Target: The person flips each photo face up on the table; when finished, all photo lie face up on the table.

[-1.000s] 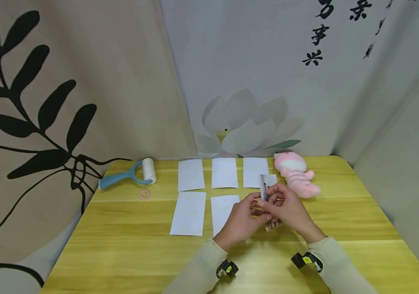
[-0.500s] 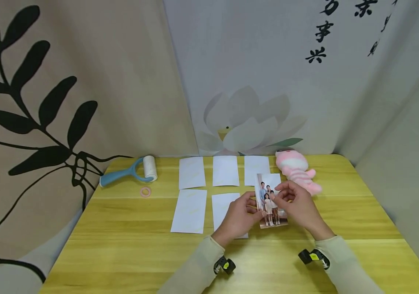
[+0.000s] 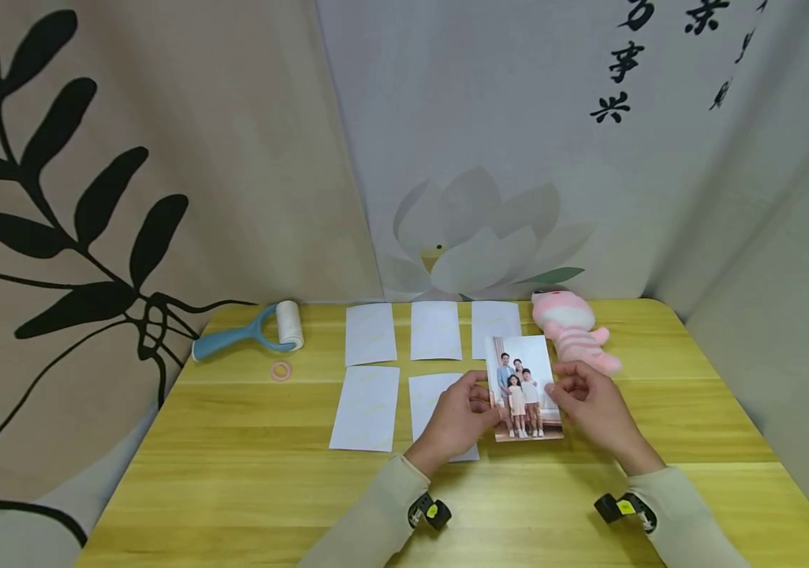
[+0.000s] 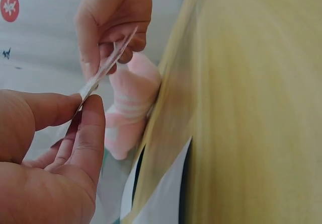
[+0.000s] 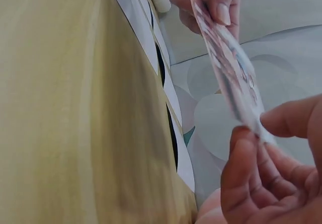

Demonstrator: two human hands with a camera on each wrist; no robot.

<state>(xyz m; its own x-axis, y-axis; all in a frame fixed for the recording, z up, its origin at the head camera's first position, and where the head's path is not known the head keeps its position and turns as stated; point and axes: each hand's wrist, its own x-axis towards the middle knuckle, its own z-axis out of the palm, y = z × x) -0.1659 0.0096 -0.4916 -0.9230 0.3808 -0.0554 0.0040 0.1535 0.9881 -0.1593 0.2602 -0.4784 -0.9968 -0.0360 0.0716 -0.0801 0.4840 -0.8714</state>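
A printed family photo (image 3: 527,394) is held up over the right part of the table, its picture side facing the head camera. My left hand (image 3: 456,418) pinches its left edge between thumb and fingers, as the left wrist view also shows. At the opposite edge, my right hand (image 3: 599,406) pinches the photo (image 5: 231,68) between thumb and index finger. Behind it lies a white card (image 3: 495,323), partly covered by the photo in the head view. Another white card (image 3: 433,394) lies partly hidden behind my left hand.
More white cards (image 3: 370,333) lie face down in two rows, including one at front left (image 3: 365,409). A pink plush toy (image 3: 571,331) lies at the back right. On the left are a blue-handled lint roller (image 3: 244,335) and a pink ring (image 3: 281,371). Curtains stand behind the table (image 3: 248,489).
The photo, seen nearly edge-on at first, has turned to face the head camera. My right hand has shifted rightward to its right edge, while my left hand keeps its hold.
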